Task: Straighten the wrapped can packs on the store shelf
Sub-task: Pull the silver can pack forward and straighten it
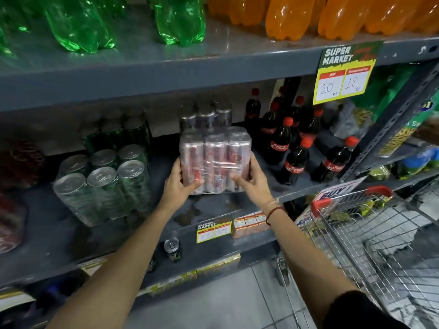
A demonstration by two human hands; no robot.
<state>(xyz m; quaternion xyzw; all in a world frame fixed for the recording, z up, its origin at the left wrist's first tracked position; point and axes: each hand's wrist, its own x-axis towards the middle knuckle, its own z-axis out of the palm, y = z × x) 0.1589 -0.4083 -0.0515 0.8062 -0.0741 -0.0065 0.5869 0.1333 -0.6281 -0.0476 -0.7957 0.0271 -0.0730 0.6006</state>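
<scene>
While we hold the silver, film-wrapped pack of cans [215,160] from both sides, the main risk is the plastic wrap itself: it looks smooth and shiny, so we judge it could slide under our palms if we push too quickly. Our left hand [181,180] is clamped on the left side of the pack with the thumb across its front, and our right hand [251,179] is clamped on the right side in the same way. The pack stands near the front of the grey metal shelf [71,238], just in front of a second, similar wrapped pack [206,115] behind it.

If we turn the pack too far to the right, we think its corner may knock the dark cola bottles with red caps [294,160], which stand just beside it and are tall and narrow, so they would fall easily. On the left, the wrapped pack of green cans [104,184] is near, so there is little room to swing there. A dark wet-looking patch [190,214] lies on the shelf before the pack; it could make the base slip.

Lower down, a single loose can [172,248] stands on the shelf below, and a wire shopping trolley with red handle [370,224] is close under our right forearm and could catch our elbow.
</scene>
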